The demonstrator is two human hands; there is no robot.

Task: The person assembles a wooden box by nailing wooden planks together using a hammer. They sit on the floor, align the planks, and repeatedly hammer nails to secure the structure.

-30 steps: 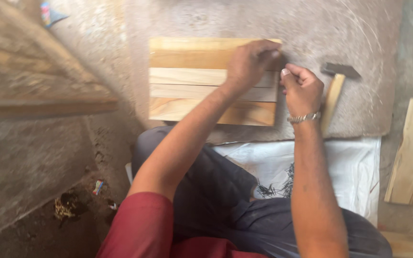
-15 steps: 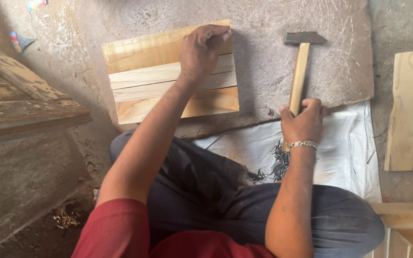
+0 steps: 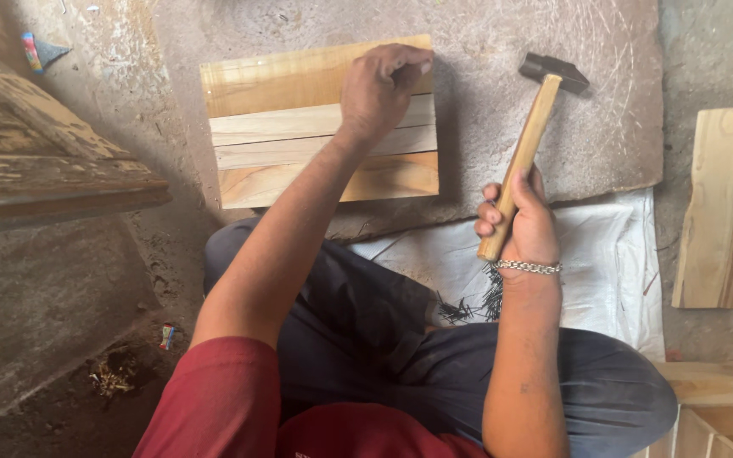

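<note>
A panel of several wooden slats (image 3: pixel 299 127) lies flat on a grey stone slab (image 3: pixel 604 136) in front of me. My left hand (image 3: pixel 379 89) rests on the panel's upper right corner, fingers pinched together as if on a small nail that I cannot make out. My right hand (image 3: pixel 519 216) grips the wooden handle of a hammer (image 3: pixel 536 119), raised above the slab to the right of the panel, its dark metal head pointing away from me.
A pile of dark nails (image 3: pixel 472 301) lies on a white sack (image 3: pixel 612 271) by my knee. A loose wooden board (image 3: pixel 727 212) lies at right, more boards (image 3: pixel 714 399) at bottom right. Rough old timber (image 3: pixel 36 161) fills the left.
My right hand went from beside my left hand on the panel to the hammer lying on the slab, took its handle and lifted it. My left hand stayed on the panel's corner.
</note>
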